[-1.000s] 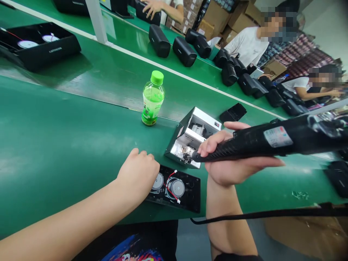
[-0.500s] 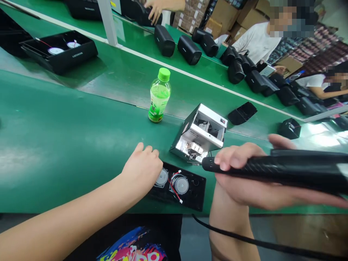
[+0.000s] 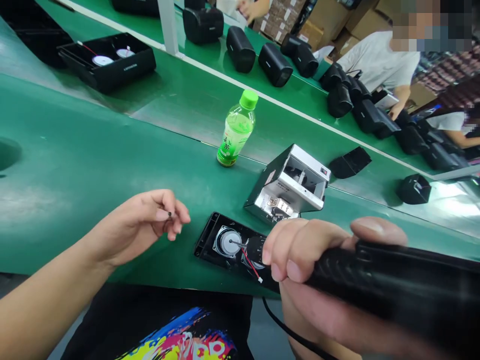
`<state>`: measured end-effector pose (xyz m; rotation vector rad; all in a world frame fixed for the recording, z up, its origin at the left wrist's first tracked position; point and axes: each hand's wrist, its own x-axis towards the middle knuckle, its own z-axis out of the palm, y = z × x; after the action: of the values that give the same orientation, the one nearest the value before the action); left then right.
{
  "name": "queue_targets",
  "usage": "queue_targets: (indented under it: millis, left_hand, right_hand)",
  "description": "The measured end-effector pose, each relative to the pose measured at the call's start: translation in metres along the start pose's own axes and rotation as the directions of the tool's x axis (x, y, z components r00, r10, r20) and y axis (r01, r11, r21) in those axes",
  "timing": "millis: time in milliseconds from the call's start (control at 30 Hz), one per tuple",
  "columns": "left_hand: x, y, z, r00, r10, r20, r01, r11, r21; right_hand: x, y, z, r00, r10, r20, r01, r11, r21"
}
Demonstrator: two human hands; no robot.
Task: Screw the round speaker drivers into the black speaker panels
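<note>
We are looking down a long green conveyor belt (image 3: 75, 200) that runs across the frame, with a second belt beyond it at the top. In the upper right, a row of black speaker cabinets (image 3: 339, 100) stands on that far belt, and 2 co-workers in white shirts (image 3: 378, 65) sit beyond them. Nearer, at centre, a silver metal fixture (image 3: 288, 182) lies tilted open just beside a green-capped tea bottle (image 3: 236, 130). Low in the centre lies a black speaker panel (image 3: 209, 235) holding 2 round drivers, the left one (image 3: 228, 242) in clear view, with a red wire (image 3: 250, 265) trailing across it. Our right hand (image 3: 300, 255) is clenched around a black electric screwdriver (image 3: 393, 280), fingers wrapped tight, and sits over the right end of the panel; we cannot tell whether it touches the panel. Our left hand (image 3: 142, 217) hangs apart from the panel at lower left, half-closed, with thumb and fingertips pinching a tiny dark screw (image 3: 169, 214), too small to see clearly.
</note>
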<state>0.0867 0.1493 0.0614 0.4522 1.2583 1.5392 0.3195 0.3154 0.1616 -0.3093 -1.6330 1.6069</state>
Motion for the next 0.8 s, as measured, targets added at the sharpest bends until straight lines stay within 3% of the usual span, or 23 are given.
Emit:
queue_targets:
  millis: [33, 100, 267, 400, 500, 633, 800]
  left_hand:
    - [-0.002, -0.009, -0.009, 0.999, -0.047, -0.009, 0.045, 0.989, -0.139]
    - [-0.005, -0.025, -0.018, 0.995, -0.096, -0.021, 0.088, 0.966, -0.245]
    - [-0.006, -0.047, -0.015, 0.99, -0.134, -0.045, 0.118, 0.958, -0.262]
    - [-0.006, -0.051, -0.01, 0.988, -0.151, -0.025, 0.143, 0.969, -0.199]
    - [-0.009, -0.052, -0.005, 0.99, -0.142, 0.019, 0.143, 0.986, -0.08]
    - [-0.015, -0.059, -0.001, 0.988, -0.06, 0.143, 0.033, 0.983, 0.183]
    - [-0.019, -0.071, 0.005, 0.98, -0.001, 0.201, -0.111, 0.83, 0.547]
  right_hand:
    - [-0.001, 0.003, 0.004, 1.0, -0.019, 0.006, 0.019, 1.0, -0.002]
    - [-0.004, 0.007, 0.013, 0.999, -0.034, 0.03, 0.034, 0.999, -0.006]
    - [-0.01, 0.018, 0.029, 0.984, 0.061, 0.165, -0.061, 0.998, -0.002]
    - [-0.012, 0.028, 0.031, 0.97, 0.03, 0.24, -0.04, 0.999, 0.037]
    - [-0.012, 0.034, 0.028, 0.961, 0.024, 0.275, -0.035, 0.999, 0.036]
    - [-0.01, 0.036, 0.027, 0.952, 0.047, 0.301, -0.056, 0.998, 0.021]
    - [-0.01, 0.038, 0.028, 0.951, 0.069, 0.302, -0.071, 0.997, -0.003]
